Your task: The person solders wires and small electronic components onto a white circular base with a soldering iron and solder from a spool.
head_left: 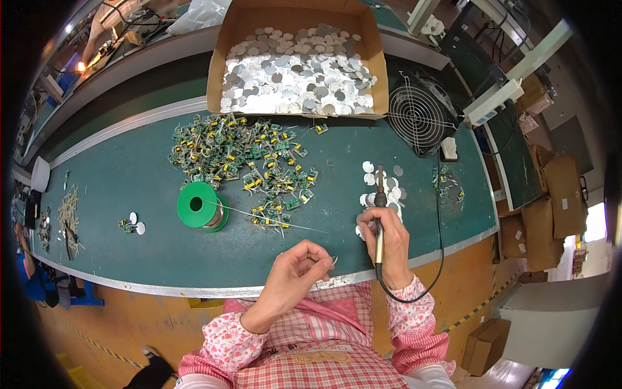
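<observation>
A soldering iron point(380, 233) with a dark upper part and a black cord stands nearly upright in my right hand point(393, 241), its tip pointing away from me. The fingers of that hand are closed beside a cluster of round white discs point(392, 193). Near the table's front edge, my left hand point(297, 275) is pinched, and a short pale wire-like end shows at its fingertips; the rest is hidden. Beyond it, a solder wire point(278, 220) stretches from a green spool point(195, 206). Behind the spool lies a heap of small green circuit boards point(217, 146) with yellow parts and wires.
At the back, a cardboard box point(382, 71) holds many silvery discs. A black fan point(422, 111) with a wire guard stands right of it. More boards point(447, 185) lie at the right, with loose wires point(69, 220) and a board with white discs point(133, 224) at the left.
</observation>
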{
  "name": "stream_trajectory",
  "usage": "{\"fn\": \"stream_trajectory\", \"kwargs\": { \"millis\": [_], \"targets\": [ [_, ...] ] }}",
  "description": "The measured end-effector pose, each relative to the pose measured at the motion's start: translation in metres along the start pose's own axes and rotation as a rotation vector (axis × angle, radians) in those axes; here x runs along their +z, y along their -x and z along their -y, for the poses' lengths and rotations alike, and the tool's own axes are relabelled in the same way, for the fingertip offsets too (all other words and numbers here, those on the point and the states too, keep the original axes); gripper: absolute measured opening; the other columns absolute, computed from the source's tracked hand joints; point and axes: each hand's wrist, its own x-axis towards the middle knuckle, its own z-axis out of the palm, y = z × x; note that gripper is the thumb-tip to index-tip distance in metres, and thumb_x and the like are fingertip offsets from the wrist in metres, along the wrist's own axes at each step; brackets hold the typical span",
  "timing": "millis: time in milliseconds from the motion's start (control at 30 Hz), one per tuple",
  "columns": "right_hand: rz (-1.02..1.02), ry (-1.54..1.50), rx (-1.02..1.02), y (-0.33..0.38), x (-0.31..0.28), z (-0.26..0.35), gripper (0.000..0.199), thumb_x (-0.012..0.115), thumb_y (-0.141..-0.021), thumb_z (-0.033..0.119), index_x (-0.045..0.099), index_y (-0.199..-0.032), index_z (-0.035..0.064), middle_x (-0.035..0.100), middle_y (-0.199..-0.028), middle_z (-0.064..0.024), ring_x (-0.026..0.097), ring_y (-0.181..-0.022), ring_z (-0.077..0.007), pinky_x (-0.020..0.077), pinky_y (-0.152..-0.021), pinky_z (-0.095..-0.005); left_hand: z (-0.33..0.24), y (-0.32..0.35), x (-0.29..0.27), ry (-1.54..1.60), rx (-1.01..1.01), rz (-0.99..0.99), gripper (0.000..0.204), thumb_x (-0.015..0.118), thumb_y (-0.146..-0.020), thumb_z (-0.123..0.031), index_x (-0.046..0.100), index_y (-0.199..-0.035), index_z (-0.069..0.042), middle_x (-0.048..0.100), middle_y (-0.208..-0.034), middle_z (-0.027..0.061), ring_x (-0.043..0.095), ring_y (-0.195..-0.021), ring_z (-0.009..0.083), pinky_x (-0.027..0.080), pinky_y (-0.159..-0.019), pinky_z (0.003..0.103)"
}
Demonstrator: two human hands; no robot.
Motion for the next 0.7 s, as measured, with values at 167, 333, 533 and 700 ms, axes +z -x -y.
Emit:
{"fn": "stream_trajectory", "kwargs": {
  "millis": [167,333,533,700],
  "targets": [
    [-0.02,-0.122,0.088,0.017,-0.005,0.008,0.017,0.069,-0.077,-0.005,0.056,-0.086,0.0022,0.06,-0.074,-0.0038,0.056,-0.062,-0.009,0.0444,-0.057,-0.0232,0.001,0.0,0.0,0.02,0.008,-0.005,0.008,0.058,-0.091,-0.006,0.055,-0.095,0.0,0.06,-0.089,0.0037,0.057,-0.079,0.0074,0.046,-0.065,0.022],
    [0.018,-0.159,-0.016,0.03,-0.016,0.022,0.019,0.068,-0.074,-0.009,0.058,-0.084,0.0029,0.064,-0.077,-0.0066,0.059,-0.066,-0.0154,0.0462,-0.06,-0.026,-0.001,-0.003,0.006,0.012,0.014,-0.028,0.007,0.058,-0.09,-0.005,0.056,-0.094,0.001,0.061,-0.087,0.0024,0.058,-0.076,0.0064,0.047,-0.066,0.02],
    [0.066,0.047,-0.123,0.032,-0.012,0.022,0.022,0.069,-0.068,-0.009,0.06,-0.083,0.0044,0.063,-0.08,-0.008,0.058,-0.071,-0.0255,0.0452,-0.064,-0.0329,-0.008,0.0,0.001,0.016,0.075,-0.071,0.01,0.06,-0.09,-0.006,0.056,-0.096,0.0,0.062,-0.087,0.0018,0.058,-0.078,0.006,0.048,-0.068,0.02],
    [0.037,0.0,-0.119,0.039,0.001,0.03,0.023,0.072,-0.068,-0.002,0.06,-0.086,0.0062,0.057,-0.075,-0.0072,0.054,-0.069,-0.0263,0.0427,-0.063,-0.035,-0.007,0.007,-0.008,-0.014,0.073,-0.114,0.009,0.06,-0.09,-0.007,0.056,-0.096,-0.002,0.062,-0.085,0.0012,0.057,-0.075,0.006,0.045,-0.065,0.019]
  ]
}}
